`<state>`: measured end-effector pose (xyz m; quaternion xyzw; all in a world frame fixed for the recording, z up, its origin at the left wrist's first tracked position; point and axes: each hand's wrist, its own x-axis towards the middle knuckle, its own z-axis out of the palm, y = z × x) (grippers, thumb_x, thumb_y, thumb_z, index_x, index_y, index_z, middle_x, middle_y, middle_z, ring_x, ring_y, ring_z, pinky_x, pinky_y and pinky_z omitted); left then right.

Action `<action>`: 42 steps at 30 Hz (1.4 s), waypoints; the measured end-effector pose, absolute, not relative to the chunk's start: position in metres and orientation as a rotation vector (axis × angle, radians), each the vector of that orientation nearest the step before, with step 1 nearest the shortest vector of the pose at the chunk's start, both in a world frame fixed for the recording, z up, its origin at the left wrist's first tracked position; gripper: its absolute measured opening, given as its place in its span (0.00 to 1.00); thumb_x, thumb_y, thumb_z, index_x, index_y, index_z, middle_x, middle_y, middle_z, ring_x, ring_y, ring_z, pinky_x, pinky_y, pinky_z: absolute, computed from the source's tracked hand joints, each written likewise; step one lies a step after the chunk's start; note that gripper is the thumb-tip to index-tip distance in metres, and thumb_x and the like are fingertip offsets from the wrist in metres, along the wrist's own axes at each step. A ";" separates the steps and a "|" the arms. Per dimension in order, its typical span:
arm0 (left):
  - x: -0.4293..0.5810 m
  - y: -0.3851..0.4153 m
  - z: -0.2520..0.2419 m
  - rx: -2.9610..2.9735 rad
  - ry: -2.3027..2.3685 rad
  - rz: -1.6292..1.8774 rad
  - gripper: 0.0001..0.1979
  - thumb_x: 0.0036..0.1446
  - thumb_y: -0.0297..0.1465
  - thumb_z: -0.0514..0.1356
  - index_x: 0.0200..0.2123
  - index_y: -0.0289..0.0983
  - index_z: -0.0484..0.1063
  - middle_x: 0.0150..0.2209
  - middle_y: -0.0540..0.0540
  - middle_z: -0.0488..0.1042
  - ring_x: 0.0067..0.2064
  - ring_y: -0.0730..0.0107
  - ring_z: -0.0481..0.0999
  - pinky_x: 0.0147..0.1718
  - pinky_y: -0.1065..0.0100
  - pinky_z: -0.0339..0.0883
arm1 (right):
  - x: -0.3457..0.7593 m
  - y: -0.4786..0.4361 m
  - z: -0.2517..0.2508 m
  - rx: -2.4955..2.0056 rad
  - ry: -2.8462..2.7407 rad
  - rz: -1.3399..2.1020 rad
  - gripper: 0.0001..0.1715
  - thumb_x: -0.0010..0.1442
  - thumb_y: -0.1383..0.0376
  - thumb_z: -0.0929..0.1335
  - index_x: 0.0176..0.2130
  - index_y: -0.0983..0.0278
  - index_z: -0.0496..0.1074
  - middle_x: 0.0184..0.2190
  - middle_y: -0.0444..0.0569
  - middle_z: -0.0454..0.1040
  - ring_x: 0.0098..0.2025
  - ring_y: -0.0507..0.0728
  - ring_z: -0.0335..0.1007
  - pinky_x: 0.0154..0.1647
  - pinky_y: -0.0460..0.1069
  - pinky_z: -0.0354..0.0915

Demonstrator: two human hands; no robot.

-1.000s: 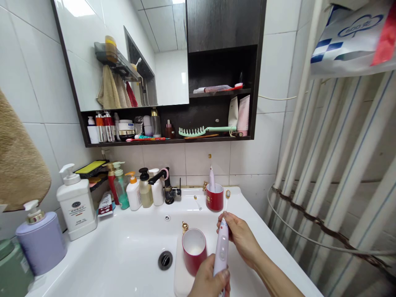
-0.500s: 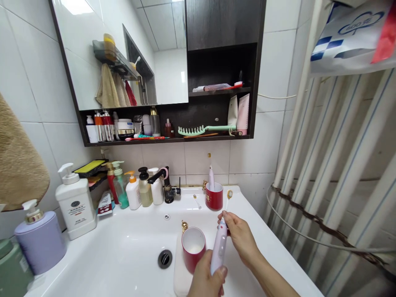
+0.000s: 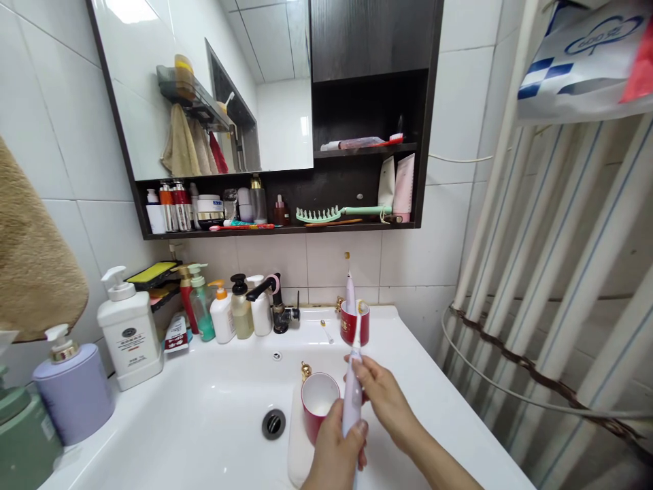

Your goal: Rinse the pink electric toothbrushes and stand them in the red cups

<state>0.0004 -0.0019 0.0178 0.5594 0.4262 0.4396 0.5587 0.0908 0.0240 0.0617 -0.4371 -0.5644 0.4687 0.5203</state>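
Over the right side of the sink, my left hand (image 3: 337, 446) is wrapped round the lower handle of a pale lilac electric toothbrush (image 3: 352, 401). My right hand (image 3: 385, 398) pinches the same toothbrush near the top of its handle, below the brush head. The toothbrush points up and away from me. Just left of it, a red cup (image 3: 312, 425) with a white inside stands on a white pad (image 3: 298, 456) in the basin, partly hidden by my left hand. Behind, a second electric toothbrush (image 3: 350, 296) stands in another red cup (image 3: 347, 331). A loose brush head (image 3: 326, 332) lies on the ledge.
The white sink (image 3: 214, 408) has a black drain (image 3: 273, 424) and a black faucet (image 3: 278, 306). Several pump bottles (image 3: 222, 316) line its left and back edges. A dark mirror cabinet (image 3: 370, 54) hangs above, and white radiator pipes (image 3: 541, 272) stand at the right.
Both hands have moved slightly left with the toothbrush. It has turned, so its buttons and bristles show less clearly, and its head now overlaps the rear red cup.
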 end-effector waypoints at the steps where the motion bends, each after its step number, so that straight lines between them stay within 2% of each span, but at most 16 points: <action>1: -0.002 -0.001 0.023 1.328 1.017 1.069 0.12 0.44 0.34 0.48 0.33 0.34 0.56 0.19 0.55 0.58 0.17 0.81 0.57 0.17 0.76 0.52 | 0.088 0.022 0.062 -1.023 -1.417 1.133 0.16 0.44 0.55 0.59 0.27 0.65 0.63 0.18 0.42 0.63 0.20 0.49 0.56 0.19 0.44 0.54; 4: -0.016 0.004 0.034 1.493 1.108 1.193 0.12 0.43 0.32 0.48 0.34 0.35 0.58 0.29 0.49 0.64 0.28 0.75 0.62 0.28 0.74 0.56 | 0.081 0.024 0.068 -0.985 -1.463 1.022 0.13 0.43 0.57 0.61 0.26 0.66 0.62 0.20 0.43 0.63 0.22 0.49 0.57 0.21 0.44 0.55; 6: -0.028 0.009 0.035 1.637 1.275 1.259 0.13 0.42 0.30 0.49 0.34 0.35 0.59 0.34 0.47 0.63 0.36 0.71 0.61 0.36 0.72 0.53 | 0.077 0.033 0.073 -1.008 -1.392 0.906 0.13 0.44 0.57 0.60 0.25 0.65 0.61 0.19 0.43 0.63 0.22 0.50 0.57 0.22 0.44 0.56; 8: -0.037 0.013 0.031 1.748 1.500 1.243 0.13 0.40 0.28 0.49 0.35 0.35 0.59 0.36 0.45 0.62 0.40 0.69 0.59 0.39 0.70 0.50 | 0.072 0.044 0.075 -1.027 -1.370 0.813 0.13 0.44 0.57 0.59 0.26 0.65 0.61 0.20 0.43 0.63 0.23 0.50 0.57 0.23 0.44 0.56; 12: -0.044 0.015 0.019 2.041 1.735 0.910 0.16 0.36 0.22 0.47 0.34 0.34 0.62 0.36 0.43 0.63 0.39 0.63 0.59 0.36 0.65 0.51 | 0.061 0.061 0.057 -1.129 -1.597 0.691 0.13 0.45 0.59 0.58 0.26 0.66 0.62 0.20 0.45 0.64 0.23 0.52 0.58 0.23 0.45 0.55; 15: -0.041 0.014 0.015 2.217 1.774 0.623 0.15 0.34 0.19 0.46 0.29 0.32 0.65 0.34 0.39 0.65 0.38 0.58 0.60 0.33 0.62 0.52 | 0.054 0.062 0.038 -1.200 -1.704 0.639 0.13 0.45 0.59 0.58 0.23 0.65 0.64 0.20 0.46 0.65 0.24 0.53 0.59 0.26 0.46 0.55; 17: -0.038 0.015 0.015 2.258 1.762 0.557 0.14 0.36 0.19 0.45 0.27 0.31 0.67 0.31 0.37 0.66 0.36 0.57 0.62 0.31 0.61 0.52 | 0.053 0.061 0.029 -1.210 -1.699 0.621 0.13 0.44 0.60 0.58 0.21 0.65 0.65 0.21 0.47 0.66 0.26 0.53 0.60 0.29 0.47 0.55; 22: -0.028 0.016 0.020 2.342 1.725 0.497 0.13 0.38 0.19 0.45 0.24 0.30 0.68 0.25 0.37 0.67 0.31 0.59 0.64 0.29 0.62 0.53 | 0.062 0.057 0.027 -1.235 -1.686 0.646 0.14 0.44 0.59 0.58 0.23 0.65 0.66 0.21 0.47 0.68 0.24 0.53 0.62 0.26 0.46 0.55; 27: -0.005 0.015 0.041 2.485 1.598 0.555 0.12 0.39 0.20 0.45 0.24 0.31 0.67 0.26 0.39 0.67 0.31 0.61 0.64 0.28 0.65 0.53 | 0.096 0.053 0.037 -1.223 -1.651 0.636 0.15 0.44 0.59 0.59 0.30 0.65 0.65 0.28 0.49 0.70 0.30 0.55 0.63 0.31 0.47 0.56; 30: 0.016 0.022 0.058 2.571 1.490 0.612 0.12 0.41 0.21 0.45 0.24 0.33 0.67 0.25 0.41 0.66 0.32 0.62 0.64 0.29 0.66 0.52 | 0.124 0.055 0.050 -1.278 -1.616 0.555 0.15 0.44 0.58 0.58 0.29 0.65 0.65 0.26 0.49 0.70 0.29 0.55 0.64 0.29 0.47 0.56; 34: 0.047 0.043 0.074 2.664 1.355 0.635 0.11 0.42 0.22 0.45 0.25 0.33 0.66 0.27 0.43 0.66 0.33 0.64 0.63 0.29 0.68 0.53 | 0.160 0.070 0.068 -1.436 -1.576 0.398 0.16 0.44 0.58 0.57 0.28 0.65 0.65 0.23 0.49 0.70 0.25 0.55 0.64 0.25 0.47 0.56; 42: 0.093 0.099 0.081 2.714 1.318 0.560 0.09 0.46 0.24 0.46 0.28 0.34 0.65 0.32 0.45 0.65 0.37 0.68 0.61 0.30 0.69 0.55 | 0.204 0.123 0.073 -1.619 -1.492 0.238 0.17 0.44 0.59 0.57 0.29 0.67 0.67 0.24 0.53 0.71 0.27 0.57 0.64 0.26 0.46 0.55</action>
